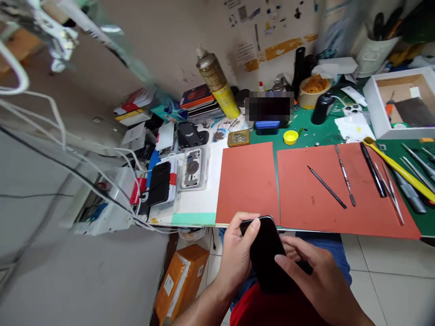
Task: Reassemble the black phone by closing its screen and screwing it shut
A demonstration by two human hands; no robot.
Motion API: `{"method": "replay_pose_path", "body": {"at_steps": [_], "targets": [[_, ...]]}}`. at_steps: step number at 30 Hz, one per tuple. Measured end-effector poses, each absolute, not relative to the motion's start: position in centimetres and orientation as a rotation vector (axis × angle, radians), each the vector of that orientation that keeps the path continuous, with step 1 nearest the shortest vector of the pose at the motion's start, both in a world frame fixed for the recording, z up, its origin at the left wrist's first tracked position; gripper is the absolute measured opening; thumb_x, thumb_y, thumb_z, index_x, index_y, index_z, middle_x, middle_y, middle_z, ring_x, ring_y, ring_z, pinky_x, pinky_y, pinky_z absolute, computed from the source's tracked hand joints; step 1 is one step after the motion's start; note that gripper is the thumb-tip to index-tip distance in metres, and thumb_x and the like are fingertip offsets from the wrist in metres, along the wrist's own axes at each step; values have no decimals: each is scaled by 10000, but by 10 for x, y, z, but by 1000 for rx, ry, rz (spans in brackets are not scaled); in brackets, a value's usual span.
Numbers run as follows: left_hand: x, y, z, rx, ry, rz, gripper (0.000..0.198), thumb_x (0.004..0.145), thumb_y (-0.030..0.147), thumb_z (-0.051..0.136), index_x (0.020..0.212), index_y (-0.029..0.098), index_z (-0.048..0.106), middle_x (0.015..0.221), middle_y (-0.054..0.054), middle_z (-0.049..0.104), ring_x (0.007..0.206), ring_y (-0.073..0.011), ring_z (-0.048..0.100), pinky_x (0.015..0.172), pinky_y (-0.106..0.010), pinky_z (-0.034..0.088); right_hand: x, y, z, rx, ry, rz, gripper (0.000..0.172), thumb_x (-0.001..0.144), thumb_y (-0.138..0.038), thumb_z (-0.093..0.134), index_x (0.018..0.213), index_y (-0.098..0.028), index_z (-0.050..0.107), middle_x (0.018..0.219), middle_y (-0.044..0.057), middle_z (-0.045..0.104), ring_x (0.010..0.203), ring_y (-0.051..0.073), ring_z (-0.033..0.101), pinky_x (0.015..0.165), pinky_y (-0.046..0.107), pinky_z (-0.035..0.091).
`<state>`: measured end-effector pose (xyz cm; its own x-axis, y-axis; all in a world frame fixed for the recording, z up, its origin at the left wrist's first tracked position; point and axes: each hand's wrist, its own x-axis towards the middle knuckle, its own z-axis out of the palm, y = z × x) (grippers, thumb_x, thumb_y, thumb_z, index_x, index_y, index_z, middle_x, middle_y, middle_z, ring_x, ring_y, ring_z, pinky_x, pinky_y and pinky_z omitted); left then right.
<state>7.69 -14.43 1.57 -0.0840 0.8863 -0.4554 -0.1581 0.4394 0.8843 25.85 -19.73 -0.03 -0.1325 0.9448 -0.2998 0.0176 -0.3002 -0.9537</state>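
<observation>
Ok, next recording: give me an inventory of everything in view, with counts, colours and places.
held smartphone: one, black, in both hands
bench smartphone: one, black, bench left
parts tray: one, clear, beside bench smartphone
repair mats: two, brick red, bench front
spudgers: two, black and steel, right mat
spray can: one, gold and yellow, by wall
parcel: one, orange, floor
left hand: one, gripping smartphone
right hand: one, fingers spread against smartphone

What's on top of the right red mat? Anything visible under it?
The red mat carries a thin black pry tool, a metal spudger, a black-handled tool and tweezers. A green bench mat shows beyond it; whatever lies beneath is covered.
</observation>
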Motion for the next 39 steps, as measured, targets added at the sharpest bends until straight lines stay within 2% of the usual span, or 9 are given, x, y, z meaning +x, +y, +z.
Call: {"method": "replay_pose_path", "body": {"at_steps": [3, 6, 9, 12, 17, 24, 31, 35, 39], "targets": [[83, -141, 23, 731, 1405, 976, 381, 891, 516, 940, 1024, 188, 801, 902, -47, 822, 794, -183, 735, 739, -275, 583, 254, -215, -10, -1379, -862, 1749, 438, 980, -638, 784, 1178, -254, 857, 911, 48, 856, 856, 256, 828, 749, 279, 658], [91, -137, 30, 730, 1388, 964, 285, 908, 438, 931, 1014, 196, 826, 990, -68, 858, 915, -213, 770, 835, -299, 600, 244, -227, -10, -1415, -491, 1801, 508, 919, -693, 848, 1118, -226, 862, 894, 56, 841, 789, 230, 789, 704, 269, 634], [94, -138, 35, 703, 1305, 944, 329, 902, 462, 931, 1083, 206, 830, 1165, -111, 878, 1085, -277, 804, 931, -353, 621, 238, -232, -7, -1341, -307, 1825, 499, 891, -661, 898, 1093, -207, 859, 890, 66, 829, 773, 234, 777, 708, 304, 640], [90, -142, 36, 650, 1120, 900, 472, 944, 563, 878, 1270, 229, 813, 1377, -141, 834, 1268, -331, 781, 1058, -422, 613, 239, -233, -11, -1300, -252, 1788, 459, 871, -611, 938, 1061, -201, 857, 883, 72, 823, 814, 253, 788, 754, 334, 651], [81, -147, 37, 651, 969, 851, 479, 1047, 585, 762, 1425, 291, 782, 1552, -108, 754, 1460, -332, 683, 1238, -453, 507, 245, -238, -23, -1269, -287, 1800, 398, 886, -574, 941, 1045, -219, 853, 914, 73, 831, 845, 253, 796, 778, 331, 646], [79, -146, 34, 722, 991, 824, 434, 1102, 549, 686, 1445, 301, 786, 1572, -99, 742, 1447, -328, 689, 1249, -465, 497, 241, -244, -20, -1267, -190, 1764, 340, 900, -519, 943, 1065, -239, 844, 900, 53, 831, 855, 245, 793, 781, 322, 637], [79, -144, 36, 684, 1006, 809, 442, 1062, 587, 729, 1384, 300, 821, 1480, -99, 794, 1405, -329, 712, 1194, -432, 532, 240, -241, -15, -1333, -265, 1724, 397, 890, -570, 934, 1038, -212, 852, 847, 60, 808, 784, 231, 755, 728, 314, 615], [79, -140, 36, 606, 1020, 812, 421, 1011, 589, 802, 1309, 295, 850, 1345, -87, 849, 1289, -291, 767, 1067, -340, 588, 236, -240, -10, -1353, -324, 1690, 444, 906, -618, 900, 1033, -195, 847, 752, 27, 733, 644, 162, 618, 632, 274, 525], [79, -138, 35, 515, 1000, 813, 395, 973, 565, 859, 1238, 271, 869, 1179, -78, 882, 1101, -232, 813, 975, -273, 609, 237, -238, -3, -1431, -474, 1638, 517, 950, -700, 808, 894, -187, 798, 633, -31, 512, 579, 113, 388, 549, 257, 372]]}}
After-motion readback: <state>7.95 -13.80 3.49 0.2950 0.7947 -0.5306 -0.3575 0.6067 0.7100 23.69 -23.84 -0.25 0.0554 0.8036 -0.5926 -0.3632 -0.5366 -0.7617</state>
